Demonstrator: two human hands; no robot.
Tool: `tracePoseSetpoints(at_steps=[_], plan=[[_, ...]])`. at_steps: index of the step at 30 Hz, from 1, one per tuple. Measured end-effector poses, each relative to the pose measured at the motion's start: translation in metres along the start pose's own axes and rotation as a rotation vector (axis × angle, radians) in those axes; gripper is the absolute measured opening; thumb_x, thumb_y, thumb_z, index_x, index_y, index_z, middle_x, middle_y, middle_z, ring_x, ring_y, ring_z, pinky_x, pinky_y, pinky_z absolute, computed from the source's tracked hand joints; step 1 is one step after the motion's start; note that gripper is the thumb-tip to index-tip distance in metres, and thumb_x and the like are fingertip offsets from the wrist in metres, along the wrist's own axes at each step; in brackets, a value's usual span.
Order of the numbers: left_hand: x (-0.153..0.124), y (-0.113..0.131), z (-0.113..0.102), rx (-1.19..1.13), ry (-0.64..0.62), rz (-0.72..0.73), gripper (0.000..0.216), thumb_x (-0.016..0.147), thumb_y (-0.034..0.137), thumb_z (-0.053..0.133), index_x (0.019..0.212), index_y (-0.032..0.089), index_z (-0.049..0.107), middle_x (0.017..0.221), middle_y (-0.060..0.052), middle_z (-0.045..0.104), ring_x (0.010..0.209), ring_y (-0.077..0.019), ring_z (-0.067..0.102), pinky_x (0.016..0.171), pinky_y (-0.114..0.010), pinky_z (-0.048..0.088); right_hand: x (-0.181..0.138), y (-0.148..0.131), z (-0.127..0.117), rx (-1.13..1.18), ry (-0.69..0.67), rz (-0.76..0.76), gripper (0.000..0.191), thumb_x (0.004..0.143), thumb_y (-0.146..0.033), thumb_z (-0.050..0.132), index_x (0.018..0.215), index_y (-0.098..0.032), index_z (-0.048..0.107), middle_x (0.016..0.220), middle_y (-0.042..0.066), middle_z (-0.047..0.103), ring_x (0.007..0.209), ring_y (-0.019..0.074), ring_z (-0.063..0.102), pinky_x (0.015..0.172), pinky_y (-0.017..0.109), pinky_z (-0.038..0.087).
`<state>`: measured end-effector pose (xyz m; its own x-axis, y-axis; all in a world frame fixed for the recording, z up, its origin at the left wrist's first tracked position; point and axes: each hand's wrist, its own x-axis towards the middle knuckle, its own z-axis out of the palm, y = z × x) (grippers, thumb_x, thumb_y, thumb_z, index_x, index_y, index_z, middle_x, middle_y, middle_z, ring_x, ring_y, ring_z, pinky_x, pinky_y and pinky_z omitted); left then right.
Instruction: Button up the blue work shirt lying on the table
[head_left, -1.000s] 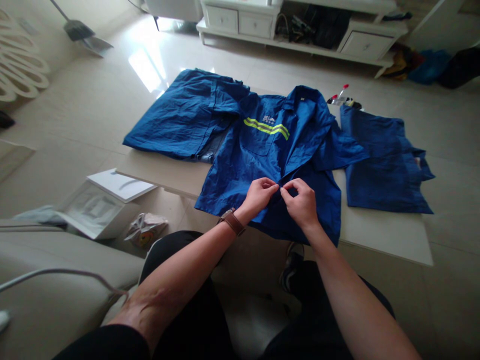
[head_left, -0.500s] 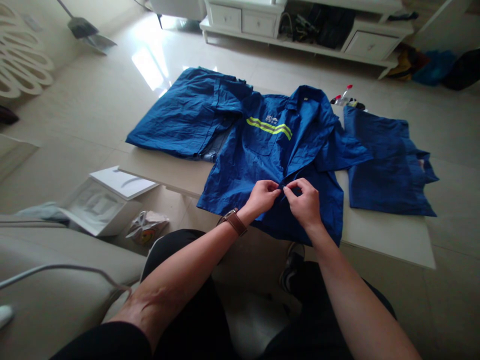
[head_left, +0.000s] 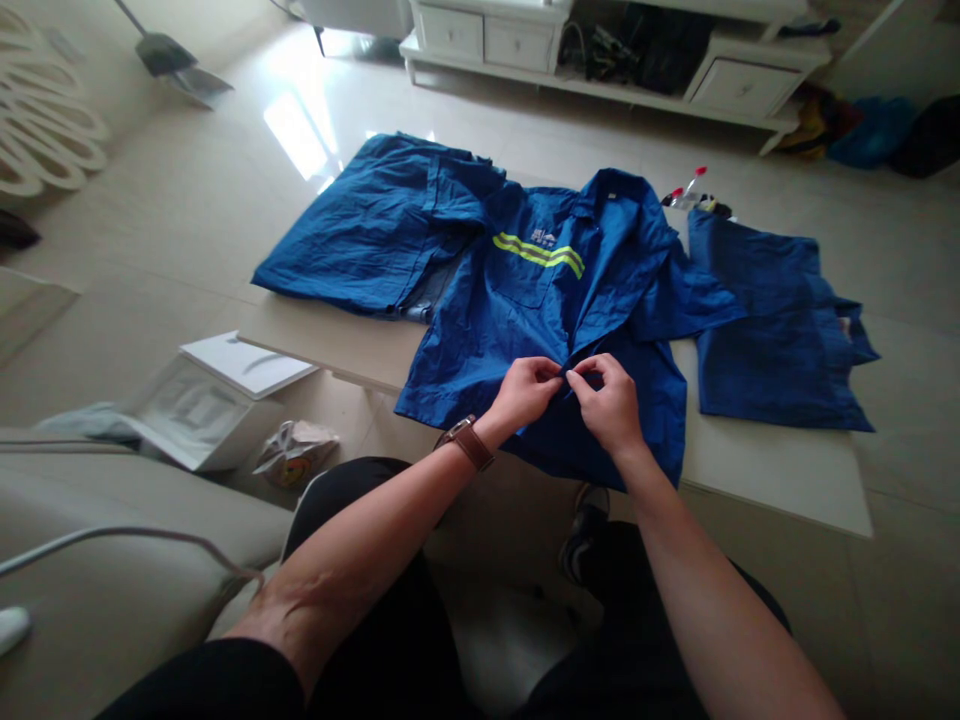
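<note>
On table (head_left: 750, 470), creased blue jacket (head_left: 525, 300)

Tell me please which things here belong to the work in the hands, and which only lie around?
In hand: left hand and right hand pinch the front edges of the blue jacket.

Lying about: blue garment, folded blue cloth, white box, broom.

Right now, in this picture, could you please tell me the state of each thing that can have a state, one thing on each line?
Blue shirt: spread flat on the table, front open near the collar.
Left hand: pinching the shirt's front edge.
Right hand: pinching the opposite front edge.
Left garment: lying crumpled.
Right garment: folded flat.
White box: lid open.
Cabinet drawers: shut.
</note>
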<state>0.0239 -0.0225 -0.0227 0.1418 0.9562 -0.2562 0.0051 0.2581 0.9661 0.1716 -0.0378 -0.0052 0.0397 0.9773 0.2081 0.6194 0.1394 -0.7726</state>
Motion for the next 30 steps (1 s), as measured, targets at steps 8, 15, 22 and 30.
tracePoseSetpoints(at_steps=[8, 15, 22, 30], plan=[[-0.004, 0.008, -0.007, 0.191, -0.018, -0.029, 0.012, 0.076, 0.013, 0.075, 0.088, 0.012, 0.077, 0.072, -0.003, 0.072, 0.062, -0.0114, 0.060, 0.057, -0.021, 0.041, 0.002, 0.011, 0.009, 0.157, 0.035, 0.206, 0.022, 0.078, -0.044, 0.066, 0.078, -0.022, 0.063, 0.079, 0.005, 0.068, 0.078, 0.0223, 0.062, 0.078, 0.037, 0.051], [-0.008, 0.016, -0.019, 0.443, -0.137, -0.049, 0.006, 0.071, 0.009, 0.072, 0.070, 0.015, 0.072, 0.061, -0.001, 0.066, 0.059, -0.0135, 0.058, 0.057, -0.024, 0.038, 0.001, 0.018, 0.014, 0.151, -0.141, 0.298, 0.023, 0.071, -0.045, 0.070, 0.071, -0.022, 0.065, 0.068, 0.002, 0.067, 0.066, 0.0201, 0.059, 0.068, 0.035, 0.047], [-0.005, 0.012, -0.021, 0.419, -0.220, -0.082, 0.020, 0.066, 0.010, 0.072, 0.051, 0.017, 0.061, 0.046, 0.004, 0.051, 0.047, -0.0089, 0.044, 0.047, -0.022, 0.028, 0.000, 0.026, 0.015, 0.069, -0.168, 0.227, 0.014, 0.074, -0.035, 0.067, 0.078, -0.022, 0.064, 0.074, 0.001, 0.067, 0.067, 0.0190, 0.058, 0.068, 0.034, 0.046], [-0.006, 0.010, -0.024, 0.450, -0.364, -0.180, 0.017, 0.063, 0.011, 0.075, 0.050, 0.017, 0.066, 0.048, -0.002, 0.062, 0.046, -0.0124, 0.054, 0.046, -0.022, 0.034, 0.001, 0.035, 0.011, -0.127, -0.050, 0.060, 0.013, 0.072, -0.026, 0.062, 0.085, -0.024, 0.058, 0.092, 0.007, 0.065, 0.081, 0.0234, 0.060, 0.079, 0.038, 0.052]])
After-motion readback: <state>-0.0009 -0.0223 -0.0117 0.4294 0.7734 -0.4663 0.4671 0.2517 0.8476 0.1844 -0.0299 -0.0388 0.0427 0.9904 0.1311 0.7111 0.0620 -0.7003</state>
